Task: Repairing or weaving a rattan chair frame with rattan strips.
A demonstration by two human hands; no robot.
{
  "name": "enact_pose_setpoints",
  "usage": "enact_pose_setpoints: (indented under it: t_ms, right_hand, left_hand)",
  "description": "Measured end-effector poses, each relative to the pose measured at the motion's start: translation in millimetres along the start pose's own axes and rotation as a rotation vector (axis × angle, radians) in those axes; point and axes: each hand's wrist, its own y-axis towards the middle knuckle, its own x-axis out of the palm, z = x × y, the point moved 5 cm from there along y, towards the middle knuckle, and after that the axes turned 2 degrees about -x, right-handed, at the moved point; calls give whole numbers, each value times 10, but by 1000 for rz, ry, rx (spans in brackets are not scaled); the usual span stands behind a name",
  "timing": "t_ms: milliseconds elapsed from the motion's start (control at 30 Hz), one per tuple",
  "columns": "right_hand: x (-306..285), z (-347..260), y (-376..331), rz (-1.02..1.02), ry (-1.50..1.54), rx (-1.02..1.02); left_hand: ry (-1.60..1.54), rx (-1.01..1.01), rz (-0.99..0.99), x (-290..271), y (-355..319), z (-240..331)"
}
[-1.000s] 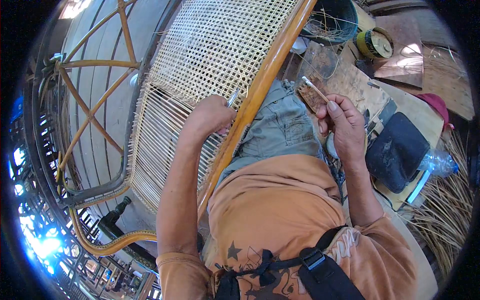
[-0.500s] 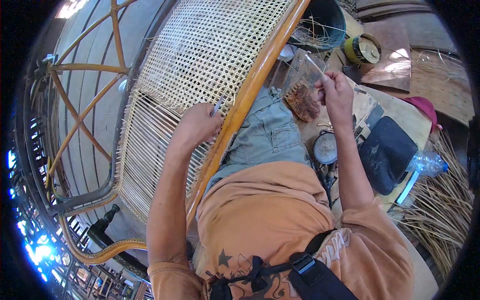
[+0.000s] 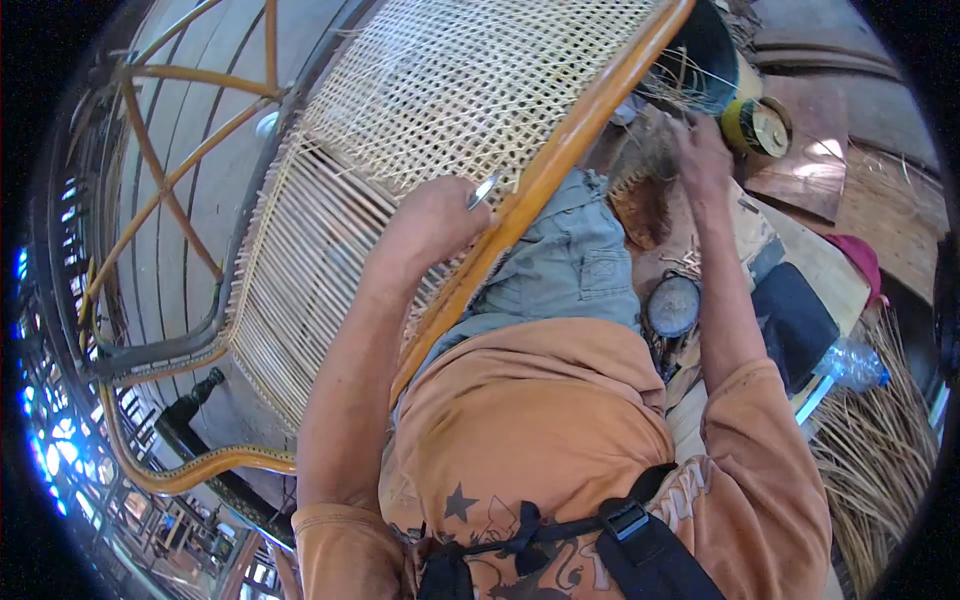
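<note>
A chair panel of woven cane [image 3: 440, 90] lies across my lap. Its upper part is an open lattice, while the lower part has parallel strands [image 3: 310, 240]. My left hand [image 3: 430, 222] rests at the wooden frame [image 3: 560, 150], fingers closed around a small tool whose shiny metal tip [image 3: 484, 190] sticks out; its exact kind is hidden. My right hand [image 3: 706, 158] reaches out to the right, smeared by motion, beside a brown, rough-edged piece [image 3: 642, 212] and below a dark bucket. Whether anything is in its fingers cannot be made out.
The dark bucket [image 3: 715, 70] holds loose strands. Near it stands a yellow-green tin [image 3: 757, 126]. To the right are a round dark container [image 3: 674, 306], a black pad [image 3: 792, 325], a plastic bottle [image 3: 855, 366] and a heap of long strips [image 3: 870, 430]. A bent-cane frame [image 3: 165, 185] stands left.
My right hand has moved farther away toward the bucket; the pale thin strip it held no longer shows. My left hand has shifted up and right along the frame, still gripping the tool.
</note>
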Motion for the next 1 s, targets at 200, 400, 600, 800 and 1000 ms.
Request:
enact_pose_setpoints:
  t_ms: [200,400,600,800,1000]
  right_hand:
    - [-482,-596,-407,-171,355,-46]
    - [-176,-1699,-978,-405,475,-484]
    - [164,-2092,-1188,-591,269,-579]
    - [295,-2100,-1178,-575,77,-606]
    - [311,-2089,-1186,-589,54,-667]
  left_hand:
    - [-68,-44,258,-286,-258,-253]
    - [-40,28,447,-34,-360,-572]
    - [-306,106,528,39,-290,-541]
    - [-353,31,475,93,-166,-541]
    - [-379,-12,489,105,-197,-612]
